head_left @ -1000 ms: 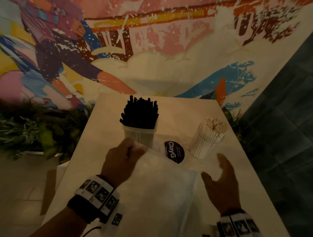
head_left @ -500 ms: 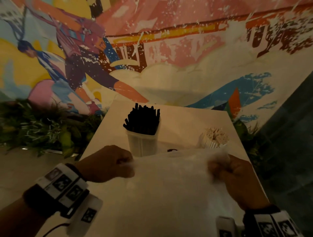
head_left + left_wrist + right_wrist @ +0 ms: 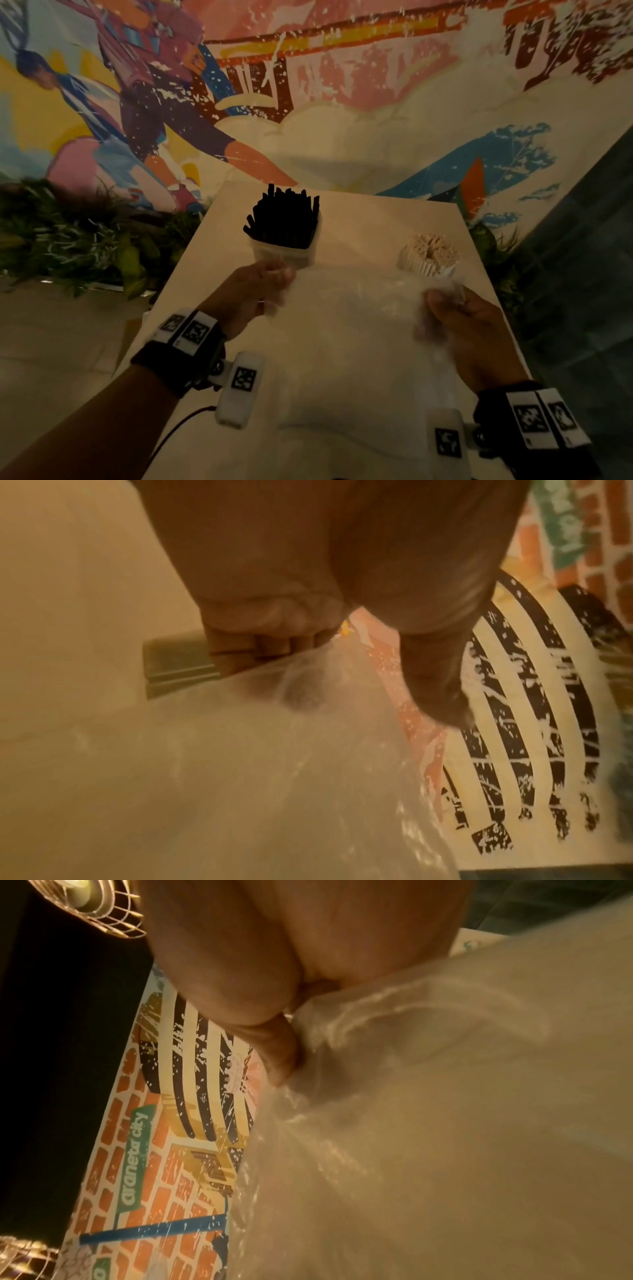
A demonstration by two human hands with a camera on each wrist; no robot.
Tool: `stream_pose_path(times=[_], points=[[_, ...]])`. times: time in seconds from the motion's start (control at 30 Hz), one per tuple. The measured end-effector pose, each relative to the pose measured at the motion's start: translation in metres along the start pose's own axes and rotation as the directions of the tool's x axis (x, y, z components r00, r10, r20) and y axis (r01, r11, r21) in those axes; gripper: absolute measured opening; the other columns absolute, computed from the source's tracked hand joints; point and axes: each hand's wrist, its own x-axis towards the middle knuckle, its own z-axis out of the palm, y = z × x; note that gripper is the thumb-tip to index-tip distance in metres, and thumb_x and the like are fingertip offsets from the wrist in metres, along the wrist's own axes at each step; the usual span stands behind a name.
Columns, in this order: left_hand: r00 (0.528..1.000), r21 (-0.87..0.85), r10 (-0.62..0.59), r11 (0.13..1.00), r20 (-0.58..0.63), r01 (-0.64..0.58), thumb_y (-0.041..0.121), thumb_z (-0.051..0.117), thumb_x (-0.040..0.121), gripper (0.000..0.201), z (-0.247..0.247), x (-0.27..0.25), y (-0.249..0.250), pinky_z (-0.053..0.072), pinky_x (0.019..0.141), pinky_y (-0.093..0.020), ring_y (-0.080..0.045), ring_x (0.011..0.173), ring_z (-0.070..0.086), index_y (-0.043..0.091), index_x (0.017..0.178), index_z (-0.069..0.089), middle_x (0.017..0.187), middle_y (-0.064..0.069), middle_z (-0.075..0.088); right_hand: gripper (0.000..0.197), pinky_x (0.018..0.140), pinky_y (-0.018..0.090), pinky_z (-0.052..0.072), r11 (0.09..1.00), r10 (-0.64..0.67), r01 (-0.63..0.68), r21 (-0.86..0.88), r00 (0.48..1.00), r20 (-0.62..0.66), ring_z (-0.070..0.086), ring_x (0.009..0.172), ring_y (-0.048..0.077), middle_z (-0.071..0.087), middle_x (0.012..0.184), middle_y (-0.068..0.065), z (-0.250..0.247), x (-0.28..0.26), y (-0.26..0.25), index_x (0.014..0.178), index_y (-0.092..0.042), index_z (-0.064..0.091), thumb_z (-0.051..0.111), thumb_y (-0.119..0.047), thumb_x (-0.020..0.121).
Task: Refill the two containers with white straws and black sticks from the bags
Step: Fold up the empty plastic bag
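A thin clear plastic bag (image 3: 349,346) is stretched between my two hands above the table. My left hand (image 3: 255,291) pinches its left top corner, and the left wrist view shows the bag (image 3: 274,764) gathered under my curled fingers (image 3: 274,645). My right hand (image 3: 455,315) grips the right top corner; in the right wrist view the thumb (image 3: 277,1053) presses into the bag (image 3: 445,1123). Behind the bag stand a clear container full of black sticks (image 3: 284,219) and a round container full of white straws (image 3: 430,253). I cannot tell what the bag holds.
The pale table (image 3: 370,219) ends at a painted mural wall (image 3: 342,102) behind it. Green plants (image 3: 85,240) fill the floor to the left and a dark wall (image 3: 582,274) stands to the right.
The bag lay on the table under my left hand with the right hand open beside it. Now both hands grip its top corners and hold it raised and spread, hiding the round sticker.
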Motion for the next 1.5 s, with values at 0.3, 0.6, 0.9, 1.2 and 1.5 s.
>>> stream_pose_path(times=[0.3, 0.6, 0.9, 1.2, 1.5], points=[[0.965, 0.018, 0.251, 0.968, -0.079, -0.25, 0.042, 0.08, 0.062, 0.047, -0.005, 0.006, 0.003, 0.054, 0.061, -0.026, -0.018, 0.071, 0.067, 0.003, 0.083, 0.064, 0.076, -0.007, 0.071, 0.013, 0.053, 0.03, 0.056, 0.993, 0.033, -0.029, 0.111, 0.999, -0.033, 0.064, 0.057, 0.018, 0.067, 0.065, 0.007, -0.006, -0.004, -0.001, 0.076, -0.012, 0.072, 0.068, -0.023, 0.071], [0.846, 0.06, 0.512, 0.859, -0.146, -0.509, 0.021, 0.054, 0.092, 0.02, -0.006, 0.002, 0.024, 0.047, 0.047, -0.028, -0.022, 0.045, 0.05, 0.017, 0.073, 0.055, 0.053, -0.006, 0.052, 0.022, 0.061, 0.032, 0.057, 0.997, -0.066, 0.066, 0.046, 0.998, -0.002, 0.068, 0.07, 0.018, 0.072, 0.079, 0.004, 0.003, -0.006, -0.015, 0.085, -0.019, 0.071, 0.068, -0.038, 0.074], [0.846, -0.066, 0.377, 0.9, -0.376, -0.43, 0.009, 0.048, 0.096, 0.027, -0.043, 0.014, 0.026, 0.044, 0.052, -0.024, -0.015, 0.058, 0.05, 0.022, 0.073, 0.053, 0.061, 0.007, 0.055, 0.016, 0.076, 0.037, 0.057, 0.993, -0.001, 0.014, 0.12, 0.994, -0.11, 0.068, 0.087, 0.021, 0.07, 0.098, 0.001, 0.001, 0.014, -0.019, 0.109, -0.017, 0.059, 0.049, -0.017, 0.097], [0.869, -0.101, 0.085, 0.983, -0.487, -0.153, 0.018, 0.054, 0.095, 0.028, -0.052, 0.022, 0.03, 0.045, 0.053, -0.026, -0.012, 0.055, 0.05, 0.02, 0.067, 0.053, 0.06, 0.002, 0.054, 0.041, 0.08, 0.03, 0.055, 0.995, 0.065, -0.027, -0.096, 0.904, 0.422, 0.069, 0.095, 0.02, 0.074, 0.099, 0.01, 0.04, -0.013, 0.026, 0.098, -0.015, 0.075, 0.084, -0.037, 0.064], [0.994, -0.111, -0.096, 0.99, -0.057, 0.089, 0.043, 0.063, 0.082, 0.029, -0.052, 0.008, 0.0, 0.056, 0.062, -0.031, -0.018, 0.082, 0.067, 0.024, 0.104, 0.062, 0.085, 0.007, 0.074, 0.015, 0.046, 0.029, 0.053, 0.978, 0.145, -0.145, 0.15, 0.989, 0.013, 0.059, 0.05, 0.021, 0.066, 0.068, 0.011, 0.021, -0.012, 0.03, 0.077, -0.009, 0.074, 0.076, -0.024, 0.076]])
